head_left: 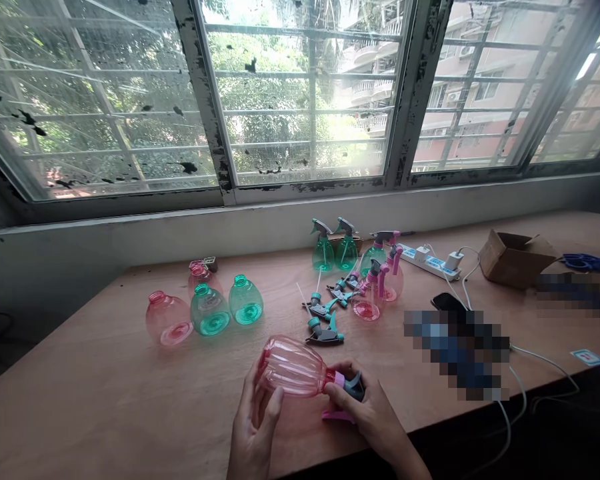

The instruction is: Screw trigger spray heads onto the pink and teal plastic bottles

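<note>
A pink see-through spray bottle [294, 366] lies on its side in the air over the table's front part, its neck to the right. Around its base curl the fingers of my left hand [257, 417]. My right hand [367, 410] grips the neck end, where a pink and dark grey spray head [353, 385] sits; its pink trigger part points down. Just beyond the bottle lie several loose teal and grey spray heads [325, 330] with thin tubes. Whether the head is fully screwed on, I cannot tell.
Headless pink bottles [167, 319] and green bottles [210, 310] stand at left. Green bottles with heads [323, 253] and pink ones [367, 303] stand at the back. A power strip [427, 261], cardboard box [515, 257], phone [449, 303] and cables are at right.
</note>
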Action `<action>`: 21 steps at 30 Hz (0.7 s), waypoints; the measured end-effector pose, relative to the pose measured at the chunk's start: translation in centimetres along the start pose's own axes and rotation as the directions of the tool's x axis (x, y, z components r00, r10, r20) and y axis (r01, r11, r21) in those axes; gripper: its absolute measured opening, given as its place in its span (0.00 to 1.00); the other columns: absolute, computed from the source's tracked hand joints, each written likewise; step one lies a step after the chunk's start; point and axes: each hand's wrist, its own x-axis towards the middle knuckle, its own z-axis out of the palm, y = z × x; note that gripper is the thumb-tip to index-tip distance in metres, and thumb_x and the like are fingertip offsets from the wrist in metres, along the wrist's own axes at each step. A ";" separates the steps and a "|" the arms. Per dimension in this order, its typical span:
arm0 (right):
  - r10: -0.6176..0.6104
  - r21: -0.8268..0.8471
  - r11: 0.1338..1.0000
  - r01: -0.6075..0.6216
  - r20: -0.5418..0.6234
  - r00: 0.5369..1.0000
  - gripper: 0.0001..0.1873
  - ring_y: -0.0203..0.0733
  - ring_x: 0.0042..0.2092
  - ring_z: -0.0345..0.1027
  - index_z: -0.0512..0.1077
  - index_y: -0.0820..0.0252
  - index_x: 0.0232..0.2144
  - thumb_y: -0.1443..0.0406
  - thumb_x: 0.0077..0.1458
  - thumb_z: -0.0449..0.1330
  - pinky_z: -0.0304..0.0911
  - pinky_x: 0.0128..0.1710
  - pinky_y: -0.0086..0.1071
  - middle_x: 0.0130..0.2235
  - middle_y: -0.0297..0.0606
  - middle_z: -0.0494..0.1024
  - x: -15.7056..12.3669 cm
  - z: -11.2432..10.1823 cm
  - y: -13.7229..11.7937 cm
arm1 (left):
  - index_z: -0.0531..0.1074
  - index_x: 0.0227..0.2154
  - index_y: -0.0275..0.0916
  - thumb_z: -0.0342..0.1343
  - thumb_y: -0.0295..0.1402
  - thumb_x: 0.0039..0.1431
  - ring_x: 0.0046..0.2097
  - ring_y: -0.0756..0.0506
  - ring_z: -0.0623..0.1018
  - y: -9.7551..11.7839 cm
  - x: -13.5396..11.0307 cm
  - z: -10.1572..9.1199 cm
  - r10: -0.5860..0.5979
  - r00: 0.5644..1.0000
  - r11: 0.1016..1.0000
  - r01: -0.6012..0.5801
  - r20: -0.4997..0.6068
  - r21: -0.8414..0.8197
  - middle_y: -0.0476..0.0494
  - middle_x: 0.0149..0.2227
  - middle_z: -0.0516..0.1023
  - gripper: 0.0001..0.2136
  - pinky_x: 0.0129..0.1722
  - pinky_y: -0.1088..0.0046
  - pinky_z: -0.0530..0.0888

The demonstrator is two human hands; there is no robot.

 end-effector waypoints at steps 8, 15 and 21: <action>0.016 0.016 1.000 -0.016 0.005 1.000 0.24 0.37 0.29 0.69 0.74 0.61 0.38 0.49 0.48 0.70 0.77 0.29 0.35 0.28 0.31 0.74 -0.1 0.1 -0.3 | 0.68 0.56 0.45 0.63 0.44 0.56 0.61 0.40 0.73 -1.0 0.4 -1.0 0.039 0.999 0.999 -0.040 0.037 0.029 0.42 0.59 0.75 0.25 0.57 0.71 0.72; 0.009 0.001 1.000 -0.009 0.002 1.000 0.25 0.37 0.29 0.69 0.74 0.61 0.37 0.48 0.48 0.70 0.77 0.28 0.33 0.28 0.31 0.74 -0.1 0.1 -0.4 | 0.70 0.53 0.44 0.63 0.45 0.53 0.58 0.40 0.75 0.0 -0.1 0.0 0.052 0.998 0.999 -0.051 -0.036 0.014 0.42 0.55 0.78 0.25 0.55 0.71 0.72; -0.005 -0.025 1.000 0.005 -0.017 1.000 0.24 0.37 0.28 0.69 0.75 0.60 0.36 0.47 0.47 0.69 0.74 0.28 0.33 0.27 0.31 0.74 0.0 0.1 -0.2 | 0.70 0.53 0.46 0.64 0.45 0.53 0.59 0.40 0.74 0.1 -0.1 0.1 0.027 0.999 1.000 -0.027 -0.035 -0.002 0.44 0.57 0.76 0.25 0.57 0.70 0.70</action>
